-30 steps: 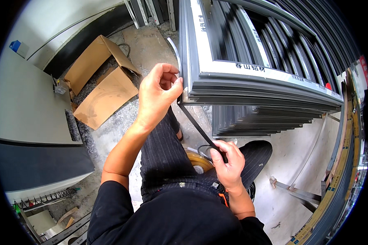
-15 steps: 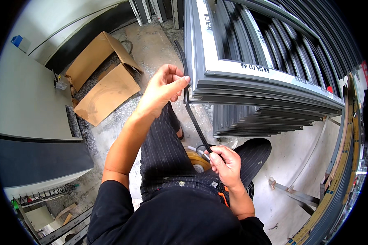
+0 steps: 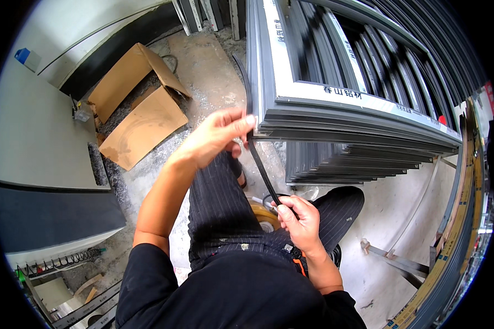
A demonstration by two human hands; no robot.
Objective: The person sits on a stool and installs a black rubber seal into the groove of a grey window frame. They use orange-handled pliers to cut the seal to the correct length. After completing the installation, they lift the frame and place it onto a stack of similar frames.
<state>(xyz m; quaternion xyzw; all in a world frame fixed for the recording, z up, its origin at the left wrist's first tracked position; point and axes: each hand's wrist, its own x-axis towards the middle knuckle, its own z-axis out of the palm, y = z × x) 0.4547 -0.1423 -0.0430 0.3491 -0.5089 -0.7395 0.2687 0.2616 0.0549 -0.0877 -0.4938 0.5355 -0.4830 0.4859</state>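
Note:
A thin black rubber sealing strip point(image 3: 264, 171) runs along the left edge of a stacked grey metal frame point(image 3: 335, 113) and on down toward my lap. At the frame's near left corner, my left hand point(image 3: 218, 137) has the strip between thumb and fingers, with the thumb touching the frame's side. The strip's far end stands bent slightly away from the frame. Nearer my body, my right hand point(image 3: 299, 220) pinches the strip's lower length, its thumb on top. Between the two hands the strip slants straight. My fingertips on the far side of it are partly hidden.
More dark frames point(image 3: 335, 162) are stacked beneath. An open cardboard box point(image 3: 142, 129) lies on the floor at left, beside a grey cabinet point(image 3: 49, 131). Long profiles point(image 3: 455, 230) line the right side, near a metal bar point(image 3: 395, 257). A yellow round object point(image 3: 264, 218) sits between my legs.
My left hand has slid toward me along the strip, down to the frame's near corner. My right hand has shifted slightly left, still gripping the strip.

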